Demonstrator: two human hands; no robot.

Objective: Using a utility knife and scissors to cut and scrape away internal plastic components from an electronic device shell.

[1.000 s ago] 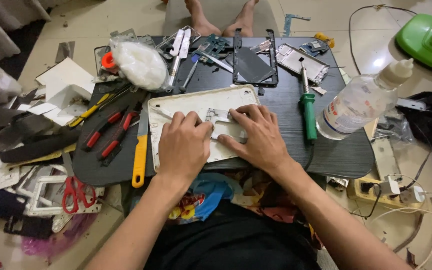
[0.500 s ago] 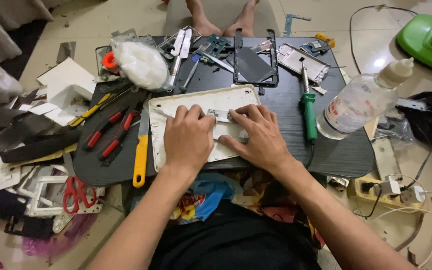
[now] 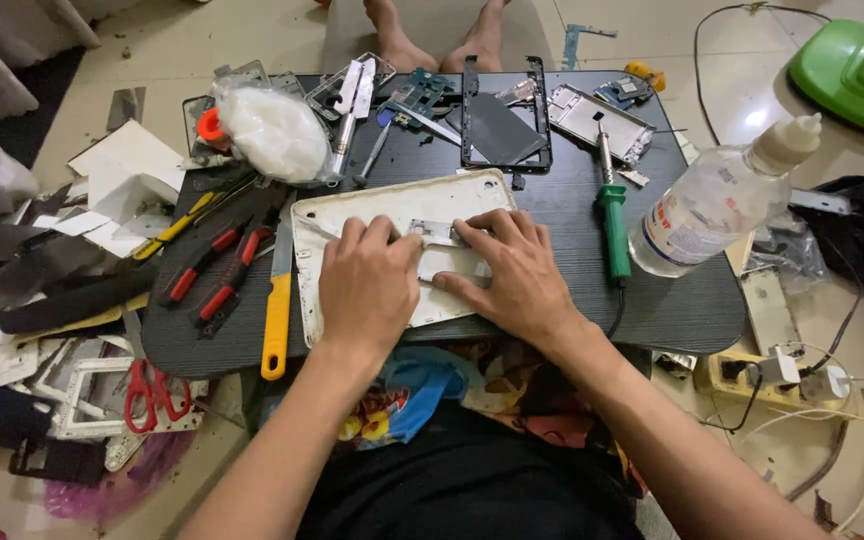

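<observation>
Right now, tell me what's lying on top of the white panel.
Both hands rest on the white panel: the left hand and right hand, fingers meeting around a small metal part. Whatever lies beneath the palms is covered.

your white tablet back cover (image 3: 392, 215) lies flat, inner side up, on the dark table, its long edge facing you and its left end tilted slightly away. it is scuffed, with rounded corners, and a small metal part (image 3: 434, 232) sits near its middle.
</observation>
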